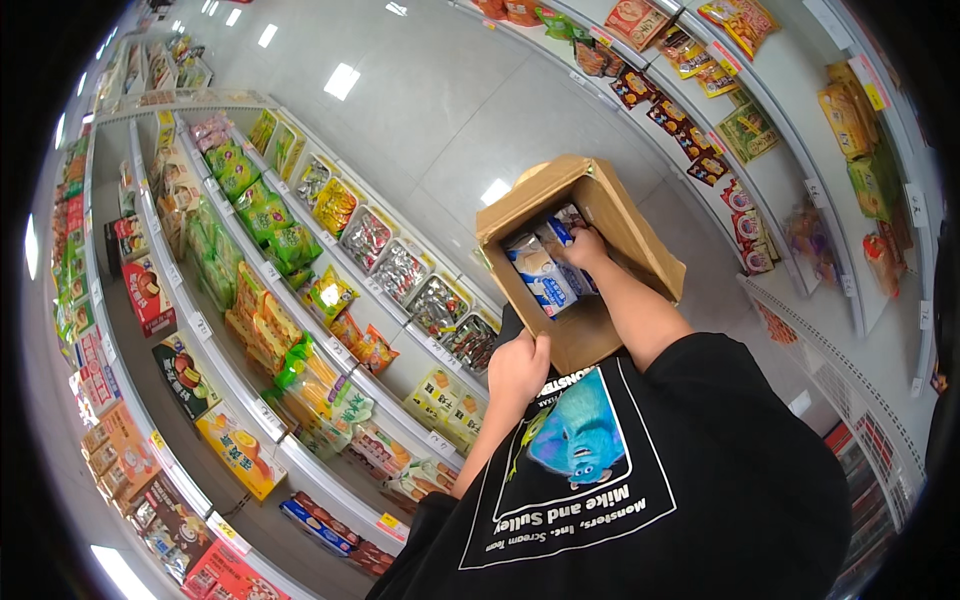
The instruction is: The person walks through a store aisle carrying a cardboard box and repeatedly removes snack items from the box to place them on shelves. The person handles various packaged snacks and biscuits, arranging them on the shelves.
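Observation:
An open cardboard box (637, 225) is held in front of my body, tilted so that its inside shows. My left hand (519, 365) grips the box's near left edge. My right hand (585, 249) reaches inside, its fingers at a blue-and-clear plastic package (559, 229); whether they are closed on it is hard to tell. Beside it in the box lies a blue-and-white snack packet (546, 282), with further packets partly hidden behind my right hand.
Shelves on the left hold green snack bags (262, 210), boxed cakes (240, 450) and bins of wrapped sweets (397, 271). More packaged snacks (746, 131) line the right shelves. A white wire rack (840, 375) stands at lower right, beside my body.

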Demonstrator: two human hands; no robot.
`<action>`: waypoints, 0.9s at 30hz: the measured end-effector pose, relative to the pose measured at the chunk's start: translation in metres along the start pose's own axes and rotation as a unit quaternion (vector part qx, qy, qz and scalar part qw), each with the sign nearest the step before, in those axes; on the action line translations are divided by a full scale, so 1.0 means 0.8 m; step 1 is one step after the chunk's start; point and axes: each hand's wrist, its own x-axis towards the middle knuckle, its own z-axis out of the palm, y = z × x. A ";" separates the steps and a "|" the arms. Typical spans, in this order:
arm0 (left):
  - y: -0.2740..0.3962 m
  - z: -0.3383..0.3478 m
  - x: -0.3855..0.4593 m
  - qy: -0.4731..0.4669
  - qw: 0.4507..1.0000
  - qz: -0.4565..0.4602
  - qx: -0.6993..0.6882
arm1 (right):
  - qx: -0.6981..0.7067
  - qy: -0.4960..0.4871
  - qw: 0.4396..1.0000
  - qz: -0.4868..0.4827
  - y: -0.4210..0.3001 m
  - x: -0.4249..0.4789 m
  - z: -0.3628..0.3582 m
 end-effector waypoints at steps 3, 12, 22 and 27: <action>0.005 -0.006 0.008 -0.013 0.999 0.007 0.037 | 0.013 0.046 0.999 -0.004 0.010 0.003 -0.005; 0.048 -0.026 0.036 -0.036 0.986 0.108 0.118 | 0.344 -0.152 0.926 0.033 -0.001 -0.030 -0.073; 0.060 -0.017 0.024 0.055 0.939 0.262 0.215 | 0.566 -0.196 0.798 0.058 0.004 -0.052 -0.050; 0.057 -0.014 0.008 0.072 0.947 0.231 0.212 | 0.695 -0.370 0.610 0.090 -0.001 -0.054 -0.043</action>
